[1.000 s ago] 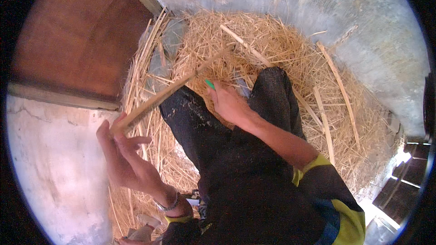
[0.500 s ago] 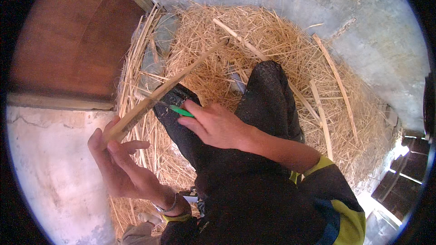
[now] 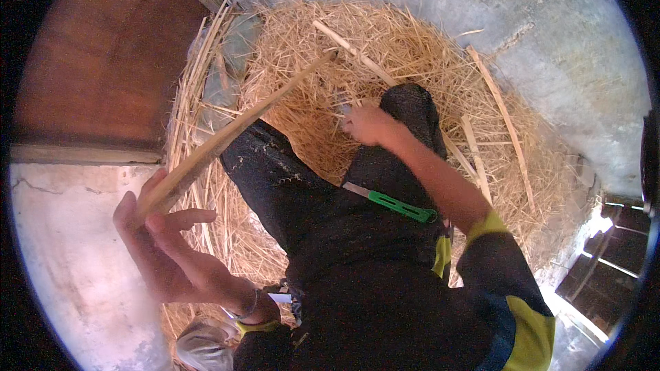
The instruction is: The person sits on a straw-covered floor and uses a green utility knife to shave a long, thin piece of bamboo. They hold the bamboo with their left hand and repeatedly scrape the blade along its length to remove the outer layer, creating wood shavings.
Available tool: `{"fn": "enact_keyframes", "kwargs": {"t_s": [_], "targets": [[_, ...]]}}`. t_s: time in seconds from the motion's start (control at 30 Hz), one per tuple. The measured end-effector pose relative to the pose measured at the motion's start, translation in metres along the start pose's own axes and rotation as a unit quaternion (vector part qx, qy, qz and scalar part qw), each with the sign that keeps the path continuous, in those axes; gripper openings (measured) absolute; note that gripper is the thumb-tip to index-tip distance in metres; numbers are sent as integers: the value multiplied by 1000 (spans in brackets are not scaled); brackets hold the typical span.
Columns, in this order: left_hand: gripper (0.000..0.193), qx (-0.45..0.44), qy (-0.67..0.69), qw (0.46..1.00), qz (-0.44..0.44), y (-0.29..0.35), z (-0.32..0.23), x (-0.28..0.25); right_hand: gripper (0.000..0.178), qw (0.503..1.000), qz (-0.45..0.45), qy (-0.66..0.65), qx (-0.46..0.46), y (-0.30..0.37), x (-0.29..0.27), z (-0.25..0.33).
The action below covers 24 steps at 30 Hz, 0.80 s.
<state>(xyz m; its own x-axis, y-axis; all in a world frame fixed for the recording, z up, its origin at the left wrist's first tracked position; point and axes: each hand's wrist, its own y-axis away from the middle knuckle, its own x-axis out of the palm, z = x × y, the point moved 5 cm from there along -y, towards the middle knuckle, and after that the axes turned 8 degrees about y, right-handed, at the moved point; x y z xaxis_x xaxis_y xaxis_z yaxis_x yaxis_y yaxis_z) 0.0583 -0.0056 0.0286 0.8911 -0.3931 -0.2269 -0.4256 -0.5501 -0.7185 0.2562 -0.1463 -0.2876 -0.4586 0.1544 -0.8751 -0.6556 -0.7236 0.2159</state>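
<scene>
My left hand (image 3: 182, 251) is closed round the thick near end of a long split bamboo strip (image 3: 237, 127). From there the strip slants up and away to the right, its far end over the straw between my knees. A green-handled utility knife (image 3: 402, 206) lies across my right thigh, blade toward the left, touched by neither hand. My right hand (image 3: 371, 126) reaches down by the inside of my right knee, fingers curled. Something pale shows beside its fingertips, too small to name; the hand hides most of it.
Straw-like shavings (image 3: 289, 34) cover the floor around my legs. Several longer strips (image 3: 505, 120) lie on them at the right, and a bundle of thin slats (image 3: 185, 106) lies at the left. Plastered walls (image 3: 550, 41) and a brown door panel (image 3: 103, 62) stand close by.
My right hand has let go of the knife, which now lies on my thigh, and has moved up and right to my right knee. My left hand still holds the strip, slightly further left.
</scene>
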Motion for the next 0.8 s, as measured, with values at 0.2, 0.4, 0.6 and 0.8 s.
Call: {"fn": "enact_keyframes", "kwargs": {"t_s": [0.2,0.4,0.6,0.8], "targets": [[31,-16,-40,999,14,-3,2,-1,22,964,139,145,176,-95,112,-145],[34,-37,-25,999,-13,-7,17,-4,28,938,201,178,221,-62,266,-206],[34,-32,-12,999,-28,-9,20,-10,31,929,239,192,210,-38,281,-160],[33,-7,5,999,-33,-10,18,-11,32,936,193,168,242,-54,235,-96]]}}
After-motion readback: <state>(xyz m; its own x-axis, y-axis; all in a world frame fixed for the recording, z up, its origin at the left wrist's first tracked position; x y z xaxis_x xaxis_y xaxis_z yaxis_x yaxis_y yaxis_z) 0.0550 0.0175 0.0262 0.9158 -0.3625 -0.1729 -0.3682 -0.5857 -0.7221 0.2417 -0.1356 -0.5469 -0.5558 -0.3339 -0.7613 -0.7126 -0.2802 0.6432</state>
